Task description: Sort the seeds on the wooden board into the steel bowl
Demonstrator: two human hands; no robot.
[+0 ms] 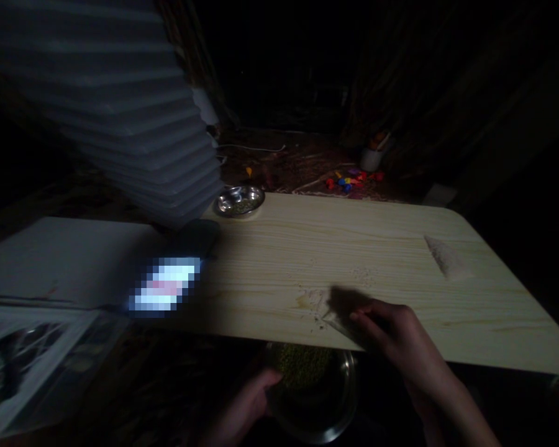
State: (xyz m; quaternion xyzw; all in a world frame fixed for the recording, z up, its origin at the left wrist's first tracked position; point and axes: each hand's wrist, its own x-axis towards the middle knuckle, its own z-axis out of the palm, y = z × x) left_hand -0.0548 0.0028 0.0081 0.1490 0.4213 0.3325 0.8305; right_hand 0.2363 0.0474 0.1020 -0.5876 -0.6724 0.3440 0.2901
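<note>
Dark room beyond a pale wood-grain table point(377, 236). At left, a glowing screen point(165, 285), perhaps set there for light. Next, a small steel dish point(235, 211) near the far edge, likely out of the way. Below the near edge, a metal bowl point(353, 380) of green pulses point(304, 363), clasped at the rim by the left hand point(256, 397), probably for steadiness. Then scattered grains point(315, 301), beside a thin packet point(341, 328) under the right hand point(394, 332) (too shadowed to tell whether pinched). Far right, a pale filled cone point(447, 259), laid flat, apparently against spilling.
</note>
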